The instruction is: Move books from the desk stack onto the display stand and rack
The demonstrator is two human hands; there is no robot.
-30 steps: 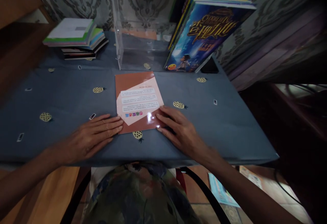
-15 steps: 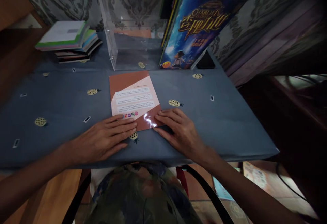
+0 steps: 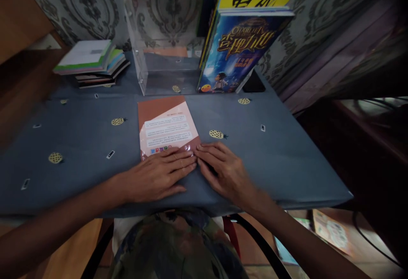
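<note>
A thin brown and pale pink booklet (image 3: 168, 128), printed with lines of text, lies flat on the blue tablecloth. Across its near edge rests my left hand (image 3: 162, 170), palm down with the fingers stretched out flat and covering that edge. My right hand (image 3: 223, 168) is at the near right corner, with the fingertips and thumb drawn together on it. The fingertips of both hands almost meet there. What lies under my left palm is hidden.
Behind the booklet stands a clear acrylic rack (image 3: 140, 71) with upright books (image 3: 237, 54) on its right. A dark flat object (image 3: 254, 83) lies beside it. Several stacked books or pads (image 3: 91, 62) sit at the back left. The tablecloth (image 3: 287, 164) ends close to my lap.
My left hand has slid right along the booklet's near edge, toward my right hand. My right hand stays at the corner, its thumb closer to the fingers. The view has tilted up slightly.
</note>
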